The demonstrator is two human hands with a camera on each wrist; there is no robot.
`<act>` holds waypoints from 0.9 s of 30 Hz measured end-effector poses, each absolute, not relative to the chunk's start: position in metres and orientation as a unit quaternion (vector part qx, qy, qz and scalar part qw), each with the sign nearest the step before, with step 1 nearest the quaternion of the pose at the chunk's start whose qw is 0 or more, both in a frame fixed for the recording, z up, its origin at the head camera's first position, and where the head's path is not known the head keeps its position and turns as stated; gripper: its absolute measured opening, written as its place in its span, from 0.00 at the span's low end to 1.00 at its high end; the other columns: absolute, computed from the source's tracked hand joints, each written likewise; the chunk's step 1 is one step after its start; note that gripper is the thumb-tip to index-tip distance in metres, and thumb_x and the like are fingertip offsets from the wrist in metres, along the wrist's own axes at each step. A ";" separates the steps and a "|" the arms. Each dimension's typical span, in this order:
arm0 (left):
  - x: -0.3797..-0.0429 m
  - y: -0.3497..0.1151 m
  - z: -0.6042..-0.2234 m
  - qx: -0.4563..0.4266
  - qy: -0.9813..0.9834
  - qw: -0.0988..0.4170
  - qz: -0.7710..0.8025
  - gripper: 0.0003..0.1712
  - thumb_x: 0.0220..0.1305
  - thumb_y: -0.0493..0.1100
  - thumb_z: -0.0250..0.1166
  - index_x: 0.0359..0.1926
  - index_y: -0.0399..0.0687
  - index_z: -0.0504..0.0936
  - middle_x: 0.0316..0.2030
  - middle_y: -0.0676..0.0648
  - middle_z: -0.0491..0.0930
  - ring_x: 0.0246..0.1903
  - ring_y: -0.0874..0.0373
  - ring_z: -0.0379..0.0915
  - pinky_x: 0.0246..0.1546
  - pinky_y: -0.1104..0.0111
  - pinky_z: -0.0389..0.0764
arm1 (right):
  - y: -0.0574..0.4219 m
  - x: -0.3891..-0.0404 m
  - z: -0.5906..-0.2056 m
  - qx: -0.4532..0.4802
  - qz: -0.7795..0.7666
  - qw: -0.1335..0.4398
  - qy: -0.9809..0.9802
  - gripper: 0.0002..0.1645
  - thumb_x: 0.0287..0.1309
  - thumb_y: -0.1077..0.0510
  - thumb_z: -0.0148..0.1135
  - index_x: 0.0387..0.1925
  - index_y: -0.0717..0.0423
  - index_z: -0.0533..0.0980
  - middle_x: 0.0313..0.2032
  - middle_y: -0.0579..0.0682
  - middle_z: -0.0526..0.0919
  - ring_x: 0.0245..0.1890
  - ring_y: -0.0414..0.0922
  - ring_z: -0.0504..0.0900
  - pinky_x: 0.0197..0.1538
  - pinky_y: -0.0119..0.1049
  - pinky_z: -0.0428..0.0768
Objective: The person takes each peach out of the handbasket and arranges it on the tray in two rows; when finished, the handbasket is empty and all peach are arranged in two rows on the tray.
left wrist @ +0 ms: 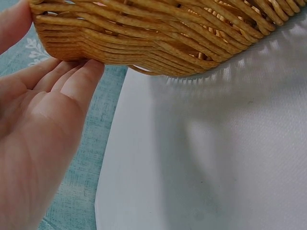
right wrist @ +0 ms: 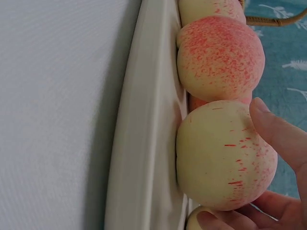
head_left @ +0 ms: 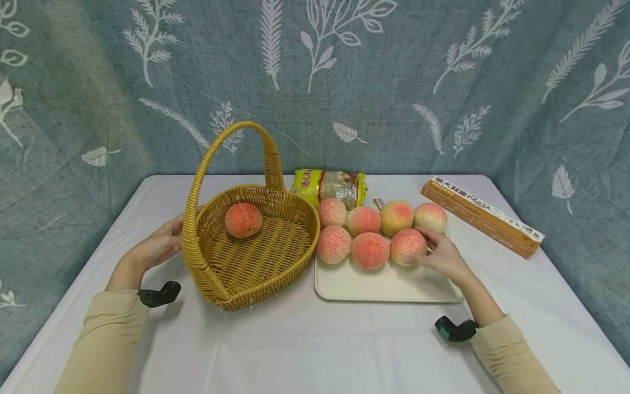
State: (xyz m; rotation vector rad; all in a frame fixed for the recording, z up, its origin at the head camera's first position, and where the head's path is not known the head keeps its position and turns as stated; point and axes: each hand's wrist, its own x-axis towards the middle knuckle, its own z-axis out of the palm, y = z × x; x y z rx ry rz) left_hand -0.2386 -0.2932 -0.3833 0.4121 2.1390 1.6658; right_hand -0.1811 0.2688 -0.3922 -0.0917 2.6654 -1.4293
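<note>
A golden wicker basket (head_left: 256,298) with a tall arched handle stands on the left of the table, with one red peach (head_left: 243,220) lying inside it. At the basket's left side, my left hand (head_left: 159,241) holds its woven wall (left wrist: 144,40), thumb on one side and fingers on the other. My right hand (head_left: 445,257) grips a pale, red-flecked peach (right wrist: 223,155) in the front row on a cream tray (head_left: 384,287). Thumb and fingers lie on opposite sides of this peach. Several other peaches (head_left: 370,250) sit in two rows on the tray, close together.
Behind the tray lies a yellow and clear plastic food packet (head_left: 334,187). A long orange-brown pasta box (head_left: 482,216) lies slanted at the back right. White cloth (head_left: 295,350) covers the table, and a grey-green leaf-patterned curtain (head_left: 374,109) hangs around it.
</note>
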 end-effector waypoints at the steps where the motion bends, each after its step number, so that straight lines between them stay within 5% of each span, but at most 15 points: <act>1: -0.239 -0.293 -0.383 0.146 0.765 0.199 0.595 0.53 0.55 0.26 0.54 0.75 0.36 0.34 0.72 0.28 0.39 0.55 0.69 0.58 0.48 0.77 0.68 | 0.269 -0.181 -0.392 -0.032 -0.467 0.059 0.882 0.48 0.52 0.58 0.72 0.68 0.72 0.59 0.66 0.71 0.61 0.66 0.66 0.60 0.65 0.55 0.63; 11: -0.238 -0.294 -0.385 0.156 0.755 0.198 0.605 0.52 0.55 0.26 0.53 0.75 0.35 0.34 0.72 0.29 0.38 0.55 0.70 0.58 0.49 0.78 0.68 | 0.266 -0.183 -0.372 -0.024 -0.493 0.037 0.869 0.42 0.64 0.60 0.61 0.70 0.74 0.53 0.68 0.72 0.59 0.68 0.64 0.58 0.65 0.51 0.62; 18: -0.238 -0.295 -0.387 0.156 0.755 0.197 0.605 0.52 0.55 0.26 0.53 0.75 0.36 0.34 0.73 0.31 0.40 0.55 0.72 0.58 0.49 0.78 0.68 | 0.250 -0.188 -0.353 -0.019 -0.518 0.025 0.855 0.48 0.64 0.55 0.62 0.75 0.65 0.48 0.70 0.66 0.59 0.70 0.59 0.57 0.67 0.49 0.60; 27: -0.240 -0.295 -0.387 0.148 0.757 0.194 0.606 0.51 0.56 0.26 0.53 0.75 0.35 0.34 0.72 0.31 0.41 0.55 0.72 0.59 0.49 0.79 0.68 | 0.217 -0.198 -0.344 -0.073 -0.555 0.017 0.828 0.44 0.65 0.59 0.59 0.74 0.67 0.49 0.71 0.66 0.56 0.71 0.57 0.55 0.68 0.47 0.59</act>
